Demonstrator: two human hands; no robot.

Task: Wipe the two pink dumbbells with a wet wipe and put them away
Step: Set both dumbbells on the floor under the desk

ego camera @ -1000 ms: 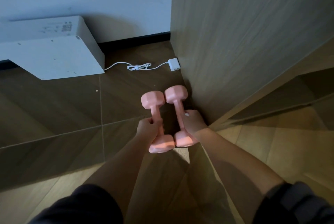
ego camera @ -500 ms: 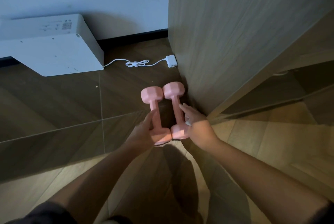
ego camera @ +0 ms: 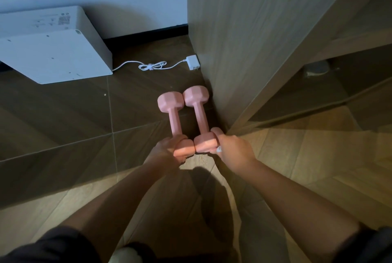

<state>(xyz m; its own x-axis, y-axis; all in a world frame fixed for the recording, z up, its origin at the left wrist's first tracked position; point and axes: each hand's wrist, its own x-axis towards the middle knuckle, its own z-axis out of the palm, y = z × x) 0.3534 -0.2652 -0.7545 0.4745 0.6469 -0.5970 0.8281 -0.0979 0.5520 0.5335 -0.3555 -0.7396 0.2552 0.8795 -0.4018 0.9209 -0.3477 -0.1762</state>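
1. The left dumbbell [ego camera: 175,118] and the right dumbbell [ego camera: 199,114] lie on the floor [ego camera: 63,125], side by side, with their heads touching or all but touching at both ends.
2. Their long axes run near to far and roughly parallel, with the far heads leaning slightly left. The right one lies just beside the foot of the wooden cabinet panel [ego camera: 244,40].
3. The left hand [ego camera: 167,150] is wrapped over the near head of the left dumbbell. The right hand [ego camera: 233,149] is clamped round the near head of the right one, fingers curled over its far side.
4. A small white scrap [ego camera: 219,148] shows at the right hand. Whether it is the wipe cannot be told.
5. Judging by this, the wiping looks finished and the putting away is nearly done. What seems left is a final nudge into line and letting go.
6. Farther off to the left sit a white box [ego camera: 53,57] and a coiled charger cable [ego camera: 152,65].
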